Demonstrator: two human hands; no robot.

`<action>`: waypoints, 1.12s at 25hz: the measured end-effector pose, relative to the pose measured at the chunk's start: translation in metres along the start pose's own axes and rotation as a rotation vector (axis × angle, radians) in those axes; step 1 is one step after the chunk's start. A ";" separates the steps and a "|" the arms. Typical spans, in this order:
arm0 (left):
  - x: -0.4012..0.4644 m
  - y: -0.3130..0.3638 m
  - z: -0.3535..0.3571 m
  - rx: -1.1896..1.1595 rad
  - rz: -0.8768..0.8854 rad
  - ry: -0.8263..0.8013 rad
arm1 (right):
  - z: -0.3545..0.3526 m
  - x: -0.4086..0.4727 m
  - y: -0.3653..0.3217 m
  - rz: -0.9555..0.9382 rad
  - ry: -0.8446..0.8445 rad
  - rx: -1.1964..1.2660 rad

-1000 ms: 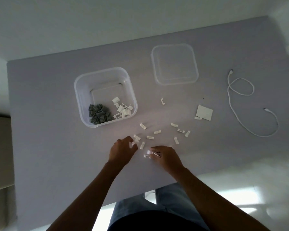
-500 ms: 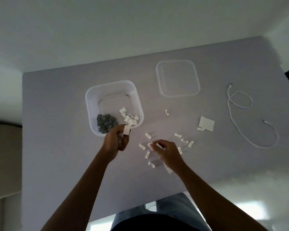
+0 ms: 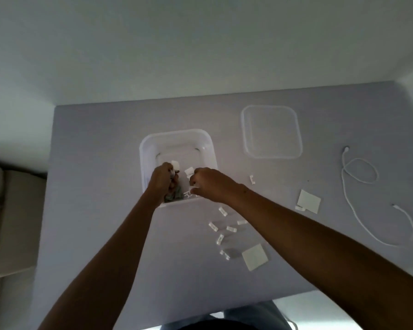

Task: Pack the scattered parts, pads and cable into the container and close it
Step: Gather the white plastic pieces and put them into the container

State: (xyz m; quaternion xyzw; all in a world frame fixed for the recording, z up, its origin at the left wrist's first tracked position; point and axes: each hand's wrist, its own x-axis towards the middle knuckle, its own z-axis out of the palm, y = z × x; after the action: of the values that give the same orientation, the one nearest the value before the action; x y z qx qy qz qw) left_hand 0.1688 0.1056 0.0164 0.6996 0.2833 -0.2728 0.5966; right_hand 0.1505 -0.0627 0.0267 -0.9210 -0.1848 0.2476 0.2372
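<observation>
The clear plastic container stands mid-table with grey and white small parts in its near half. Both hands hover over it. My left hand has curled fingers, with a white piece right at the fingertips; whether it is held is unclear. My right hand is over the container's right wall and pinches small white parts. Several white parts lie scattered on the table near the container. Two white pads lie flat. The white cable lies looped at the right.
The clear lid lies flat, behind and to the right of the container. One lone white part sits between the container and the far pad. The grey table ends close to my legs. A beige couch is at the left.
Both hands rose from the scattered parts to above the container, the left one first, the right one following with parts. The camera tilted, so the table sits lower in view.
</observation>
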 end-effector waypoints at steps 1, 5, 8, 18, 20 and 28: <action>0.004 -0.002 0.001 0.039 0.004 0.003 | 0.005 0.009 0.003 -0.001 -0.038 -0.060; 0.018 -0.011 0.001 0.143 0.073 0.039 | 0.022 0.022 0.018 0.015 -0.122 -0.163; 0.024 -0.014 0.004 0.246 0.158 0.017 | 0.024 0.022 0.022 0.031 -0.114 -0.165; 0.023 -0.008 0.033 0.695 0.440 -0.035 | 0.003 -0.018 0.026 0.004 0.437 0.004; 0.022 -0.013 0.042 0.758 0.513 -0.084 | 0.007 -0.038 0.036 0.053 0.616 -0.015; 0.009 -0.036 0.048 0.835 0.653 -0.192 | 0.053 -0.059 0.043 0.152 0.633 0.067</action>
State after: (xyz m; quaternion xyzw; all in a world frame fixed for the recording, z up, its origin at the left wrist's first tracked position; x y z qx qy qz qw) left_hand 0.1470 0.0634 -0.0218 0.9009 -0.1375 -0.2254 0.3445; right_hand 0.0833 -0.1067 -0.0152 -0.9552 -0.0242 -0.0282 0.2938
